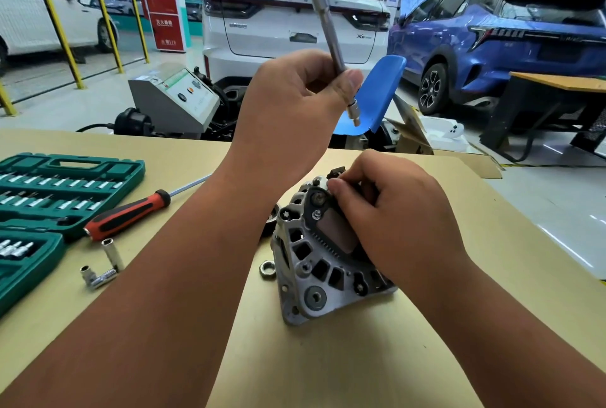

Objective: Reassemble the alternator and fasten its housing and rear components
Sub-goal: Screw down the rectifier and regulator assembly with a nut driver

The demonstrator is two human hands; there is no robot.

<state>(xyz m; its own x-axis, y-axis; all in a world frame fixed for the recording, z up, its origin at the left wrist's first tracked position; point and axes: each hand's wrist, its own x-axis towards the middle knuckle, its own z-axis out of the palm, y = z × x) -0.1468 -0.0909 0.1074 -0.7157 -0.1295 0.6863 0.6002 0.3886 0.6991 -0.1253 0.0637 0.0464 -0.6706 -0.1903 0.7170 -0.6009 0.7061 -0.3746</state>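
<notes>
Silver cast-aluminium alternator (314, 279), with ribbed vent openings and a black rear component bolted across its upper face, stands tilted near the middle of the beige table (344, 368). My right hand (393, 214) lies over the alternator's upper right side. Its fingers are curled and the fingertips pinch a small black part at the top of the rear component. My left hand (288, 102) is raised above the table's far edge, fist closed round the lower part of a long chrome extension bar (329, 27). The bar's socket end points upward and its square drive end shows below the thumb.

A steel hex nut (267, 269) lies just beside the alternator's left side. A green plastic socket-set case (49, 174) sits open at the table's left edge. A red-and-black-handled screwdriver (128, 215) lies between the case and my left forearm, shaft toward the far edge. Two loose chrome sockets (105, 265) rest near the case's nearer end.
</notes>
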